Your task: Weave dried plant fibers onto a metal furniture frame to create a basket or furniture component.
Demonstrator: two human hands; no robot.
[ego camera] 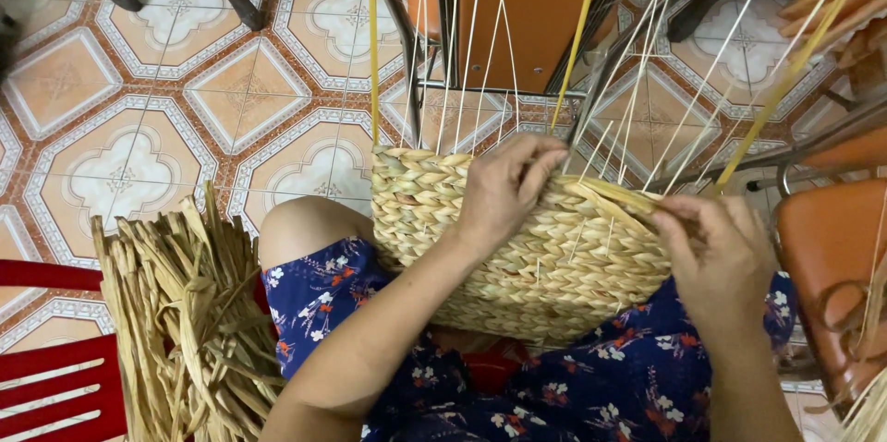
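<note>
Fingers [545, 157] of the left hand [504, 188] curl over the top edge of the woven basket [554, 262], pressed together on the weave. Right hand [716, 253], at three o'clock from it, pinches a flat straw strand [619, 197] at the rim. Basket rests on the lap. At nine o'clock lies a bundle of dried straw [189, 313] on a red chair [55, 377]. Thin upright canes [480, 54] rise toward twelve o'clock over the tiled floor [139, 100].
</note>
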